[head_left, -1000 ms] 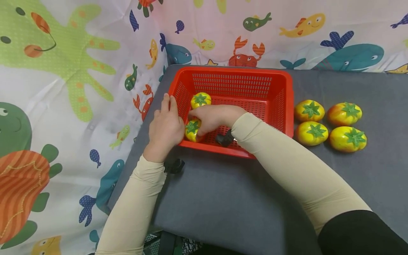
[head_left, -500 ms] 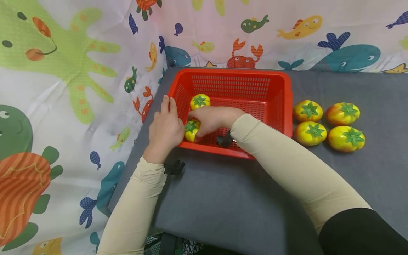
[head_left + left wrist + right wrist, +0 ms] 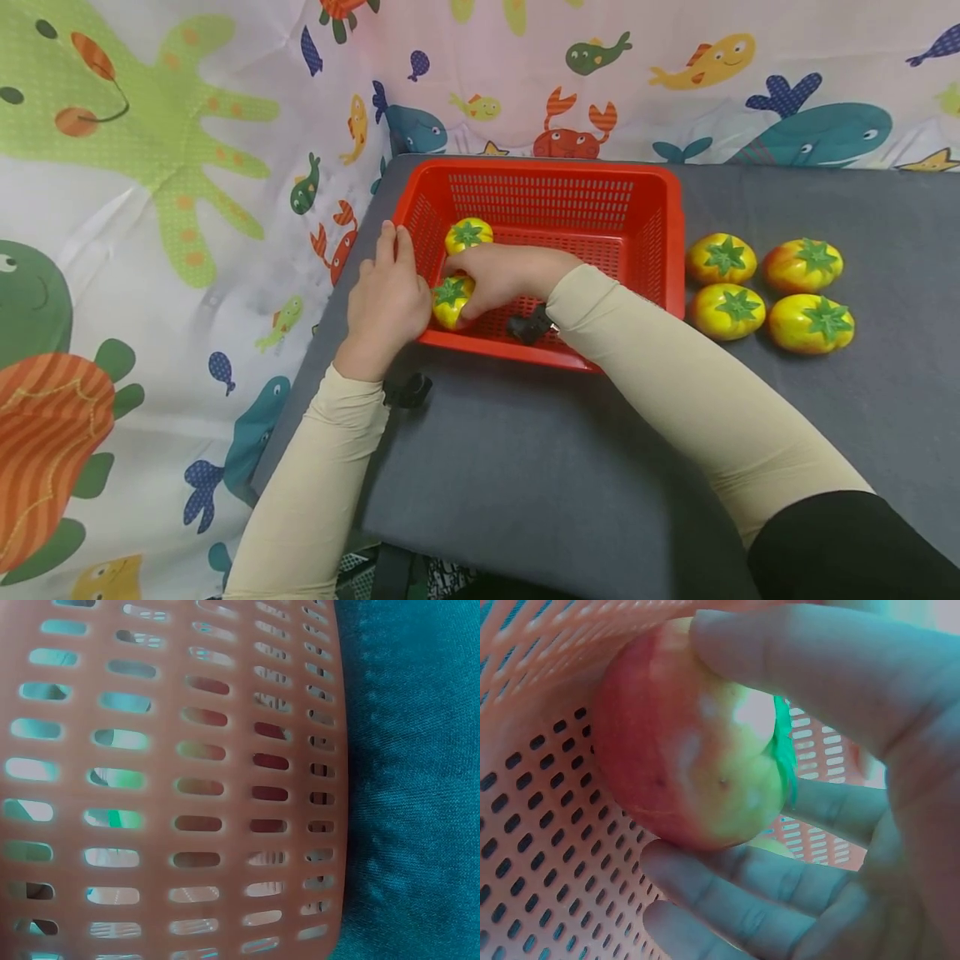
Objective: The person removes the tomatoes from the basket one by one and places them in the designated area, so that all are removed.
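Note:
In the head view, my right hand [image 3: 498,279] reaches inside the red plastic basket [image 3: 551,354] and grips a yellow-red toy fruit [image 3: 450,310] with a green star-shaped leafy top. The right wrist view shows the thumb on one side of this toy fruit [image 3: 682,742] and fingers on the other, close to the perforated wall. A second similar fruit [image 3: 468,233] sits in the basket just behind it. My left hand [image 3: 387,296] rests on the basket's left rim, two fingers straight. Its fingers do not show in the left wrist view, where the slotted basket wall [image 3: 157,802] fills most of the picture.
Several matching toy fruits [image 3: 772,292] stand in two rows right of the basket on the grey table [image 3: 540,458]. A curtain printed with sea animals [image 3: 495,50] borders the table at the back and left.
Both hands keep nearly the same places. The gripped toy fruit appears shifted very slightly away from the basket's front wall; the whole head view has moved a little.

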Demonstrator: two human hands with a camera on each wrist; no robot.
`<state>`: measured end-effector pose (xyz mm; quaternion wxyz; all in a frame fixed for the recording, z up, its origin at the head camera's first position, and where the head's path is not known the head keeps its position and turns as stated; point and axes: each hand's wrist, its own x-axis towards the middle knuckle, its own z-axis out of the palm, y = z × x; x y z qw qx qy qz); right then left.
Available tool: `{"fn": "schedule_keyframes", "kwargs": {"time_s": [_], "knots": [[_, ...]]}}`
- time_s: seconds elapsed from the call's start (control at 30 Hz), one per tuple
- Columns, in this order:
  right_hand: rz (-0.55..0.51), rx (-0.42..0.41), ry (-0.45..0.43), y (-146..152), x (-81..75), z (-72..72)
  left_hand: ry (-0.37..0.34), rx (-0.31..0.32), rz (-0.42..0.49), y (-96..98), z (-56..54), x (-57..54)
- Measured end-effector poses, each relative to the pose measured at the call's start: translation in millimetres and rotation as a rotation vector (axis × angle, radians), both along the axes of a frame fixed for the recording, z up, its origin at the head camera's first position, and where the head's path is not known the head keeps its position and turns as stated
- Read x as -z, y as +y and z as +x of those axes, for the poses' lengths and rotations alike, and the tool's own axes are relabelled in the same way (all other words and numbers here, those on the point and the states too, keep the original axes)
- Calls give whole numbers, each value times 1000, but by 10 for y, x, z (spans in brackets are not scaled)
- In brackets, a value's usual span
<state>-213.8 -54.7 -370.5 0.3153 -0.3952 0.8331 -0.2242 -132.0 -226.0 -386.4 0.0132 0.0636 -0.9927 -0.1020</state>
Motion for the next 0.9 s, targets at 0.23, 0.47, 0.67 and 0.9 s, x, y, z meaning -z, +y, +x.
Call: {"fn": "schedule_keyframes", "kwargs": {"time_s": [0.23,0.47,0.67,0.9], "knots": [[13,28,-9,96,40,-11,-3,9,-3,4,-17,0],[12,51,8,191,58,-19,-13,-7,-1,-4,-9,12],[-5,74,-7,283,39,-27,-29,-9,0,10,-12,20],[-12,106,1,368,4,-35,-16,-22,5,10,-6,-8]]}}
